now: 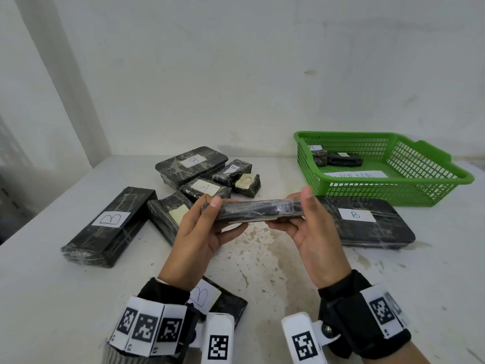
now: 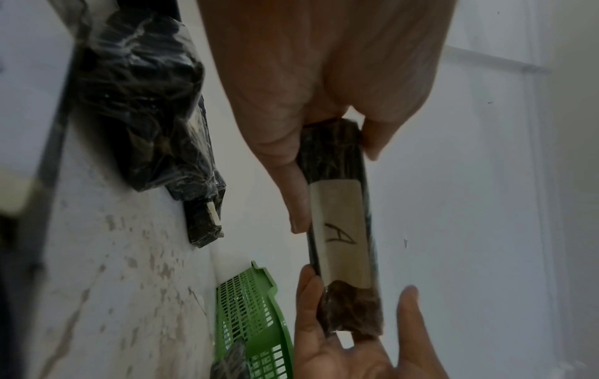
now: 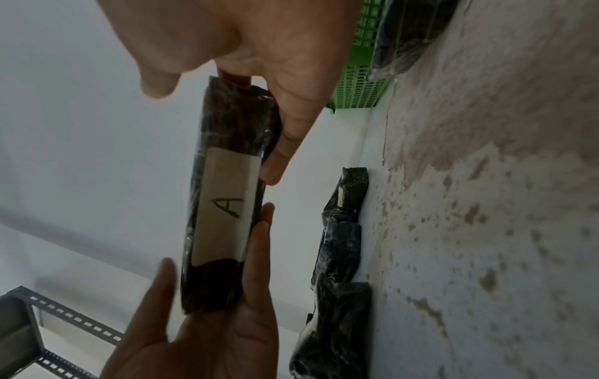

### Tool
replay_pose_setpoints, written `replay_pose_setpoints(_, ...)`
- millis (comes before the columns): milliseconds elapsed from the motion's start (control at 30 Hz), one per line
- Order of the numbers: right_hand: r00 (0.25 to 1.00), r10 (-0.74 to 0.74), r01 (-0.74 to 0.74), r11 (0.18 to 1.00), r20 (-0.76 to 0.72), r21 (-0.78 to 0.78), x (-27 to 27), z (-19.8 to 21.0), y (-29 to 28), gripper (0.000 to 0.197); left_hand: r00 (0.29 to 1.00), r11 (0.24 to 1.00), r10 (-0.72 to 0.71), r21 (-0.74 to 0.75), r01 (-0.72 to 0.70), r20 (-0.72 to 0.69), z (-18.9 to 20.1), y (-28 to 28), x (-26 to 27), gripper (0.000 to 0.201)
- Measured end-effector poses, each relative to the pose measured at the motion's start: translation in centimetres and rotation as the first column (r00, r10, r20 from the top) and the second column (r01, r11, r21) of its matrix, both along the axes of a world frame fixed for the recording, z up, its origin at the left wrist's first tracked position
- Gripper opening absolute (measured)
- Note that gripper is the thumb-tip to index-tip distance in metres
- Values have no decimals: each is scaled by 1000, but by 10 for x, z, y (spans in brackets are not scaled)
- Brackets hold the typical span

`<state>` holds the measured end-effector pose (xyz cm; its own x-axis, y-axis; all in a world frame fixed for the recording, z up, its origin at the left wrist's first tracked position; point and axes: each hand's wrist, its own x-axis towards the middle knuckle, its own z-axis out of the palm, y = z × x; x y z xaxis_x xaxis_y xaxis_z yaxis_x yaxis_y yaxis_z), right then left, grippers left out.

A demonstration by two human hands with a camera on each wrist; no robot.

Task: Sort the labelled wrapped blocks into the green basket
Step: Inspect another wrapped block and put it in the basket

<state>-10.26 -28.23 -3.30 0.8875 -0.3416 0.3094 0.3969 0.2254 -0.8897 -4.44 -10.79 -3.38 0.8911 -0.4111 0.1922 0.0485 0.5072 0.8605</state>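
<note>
Strapped with black bands and white coded tags, both wrists fill the foreground of the head view above a stained white tabletop (image 1: 262, 271). Held level between them, clear of the surface, a black wrapped block (image 1: 252, 210), its long edge toward the head camera. Left hand (image 1: 202, 229) gripping one end, thumb on top and fingers curled beneath; right hand (image 1: 312, 227) gripping the other end the same way. Visible from both wrist views on the block's far face, a white paper label (image 3: 223, 207) marked "A". Half hidden under the left wrist, a flat wrapped block marked "B" (image 1: 210, 298). Off to the left on the tabletop, a long wrapped block labelled "B" (image 1: 110, 227). Behind the hands, a loose cluster of wrapped blocks touching and overlapping one another: a wide one (image 1: 191, 164) at the back, one marked "A" (image 1: 204, 189) in front of it, a small squat one (image 1: 246, 183) to the right. Just beyond the right hand, a broad flat block labelled "B" (image 1: 367, 224). Behind that, at the right rear near the wall, a green basket (image 1: 430, 198) holding two small wrapped blocks (image 1: 338, 158) and a paper slip, its writing only partly legible.
</note>
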Motion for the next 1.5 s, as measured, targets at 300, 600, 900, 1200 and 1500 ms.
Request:
replay_pose_setpoints(300,995,-98,97,993,-15,-61,3,-4,1,34,995,990,94,99,-98,39,-2,-4,-2,39)
replay_pose_setpoints(600,989,-147,145,968,3,-207,-2,-2,7,25,993,987,112,108,-116,42,0,-4,-5,30)
replay_pose_setpoints(900,987,-153,145,978,-44,-152,-4,-1,10,39,994,988,110,108,-111,14,3,-4,-6,38)
replay_pose_setpoints(1200,980,-187,174,971,-69,-164,-3,-4,13,37,991,979,130,154,-135,44,2,-4,-8,23)
replay_pose_setpoints(1500,954,-292,266,932,-73,-246,-8,-4,20,61,989,974,139,176,-145,47,4,-4,-12,48)
